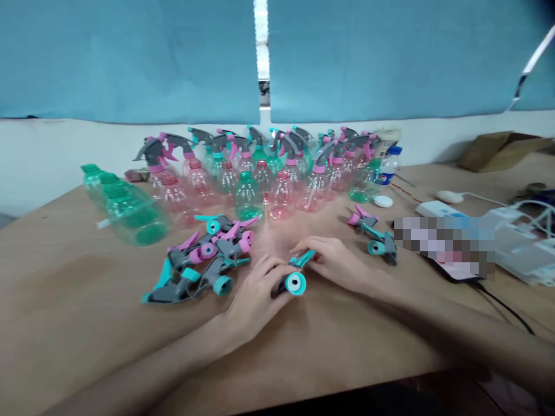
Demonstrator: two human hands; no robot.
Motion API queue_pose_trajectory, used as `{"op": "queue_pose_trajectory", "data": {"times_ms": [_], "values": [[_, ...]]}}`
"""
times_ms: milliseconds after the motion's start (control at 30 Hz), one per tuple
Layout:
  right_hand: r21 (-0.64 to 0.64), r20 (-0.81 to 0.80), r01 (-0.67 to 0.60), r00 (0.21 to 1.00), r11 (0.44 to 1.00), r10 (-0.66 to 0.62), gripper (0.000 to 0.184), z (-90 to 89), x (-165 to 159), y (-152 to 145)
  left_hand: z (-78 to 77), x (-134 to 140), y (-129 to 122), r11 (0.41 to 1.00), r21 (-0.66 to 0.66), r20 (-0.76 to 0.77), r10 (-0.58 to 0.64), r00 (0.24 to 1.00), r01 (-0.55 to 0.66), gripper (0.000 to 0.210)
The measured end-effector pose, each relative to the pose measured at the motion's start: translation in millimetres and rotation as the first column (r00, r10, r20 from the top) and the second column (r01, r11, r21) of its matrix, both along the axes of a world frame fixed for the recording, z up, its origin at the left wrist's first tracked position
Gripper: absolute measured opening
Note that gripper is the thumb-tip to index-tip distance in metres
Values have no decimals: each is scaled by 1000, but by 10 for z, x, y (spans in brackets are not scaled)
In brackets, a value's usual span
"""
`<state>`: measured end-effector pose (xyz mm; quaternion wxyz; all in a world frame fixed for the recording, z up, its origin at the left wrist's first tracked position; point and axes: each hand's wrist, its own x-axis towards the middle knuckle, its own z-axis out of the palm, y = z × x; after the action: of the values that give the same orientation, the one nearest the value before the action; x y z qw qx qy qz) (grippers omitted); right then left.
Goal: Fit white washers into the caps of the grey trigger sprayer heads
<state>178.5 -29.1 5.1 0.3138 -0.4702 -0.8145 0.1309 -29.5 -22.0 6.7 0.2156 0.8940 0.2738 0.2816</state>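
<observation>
Gripping left hand (254,294): we close it around a grey-and-turquoise spray head (295,283), round collar facing us, at the near middle of the tabletop (87,341).
Right hand (336,260): we have its fingers bent close by the turquoise trigger (304,257) of that same head; cannot tell whether they touch or pinch it.
Left heap (207,250): loose spray heads, grey with pink or turquoise parts, lying beyond our left wrist.
Right pair (384,242): two more loose heads, one pink-trimmed, one turquoise-trimmed, beyond our right hand.
Pixelated device (459,268): flat on the table to our right, dark cable attached, white power strip (520,248) just beside it.
Uncapped bottles (281,199): clear pink and green, front of the cluster; more green at far left.
Fitted bottles (318,182): behind and among those, spray heads on top.
Blue-capped bottle (387,170): we note it at the cluster's right edge.
Blue sheet (130,63): on the back wall.
</observation>
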Motion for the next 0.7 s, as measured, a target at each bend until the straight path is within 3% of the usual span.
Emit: {"op": "queue_pose_trajectory", "data": {"times_ms": [133, 233, 300, 400, 700], "values": [[-99, -155, 137, 976, 986, -151, 48, -170, 118, -12, 5, 164, 134, 996, 67, 45, 49, 998, -52, 23], [-54, -301, 235, 923, 970, -240, 48, -280, 139, -35, 15, 220, 219, 988, 62, 62, 137, 989, -141, 19], [-36, -339, 221, 914, 975, -220, 41, -314, 103, -94, 11, 230, 249, 981, 48, 86, 181, 980, -186, 15], [20, -359, 85, 930, 996, -73, 35, -298, 9, -225, -4, 223, 256, 982, 44, 117, 178, 977, -184, 12], [107, 11, 73, 997, 992, -75, 26, -214, -66, -355, -49, 227, 240, 978, -106, 10, 182, 983, -180, 9]]}}
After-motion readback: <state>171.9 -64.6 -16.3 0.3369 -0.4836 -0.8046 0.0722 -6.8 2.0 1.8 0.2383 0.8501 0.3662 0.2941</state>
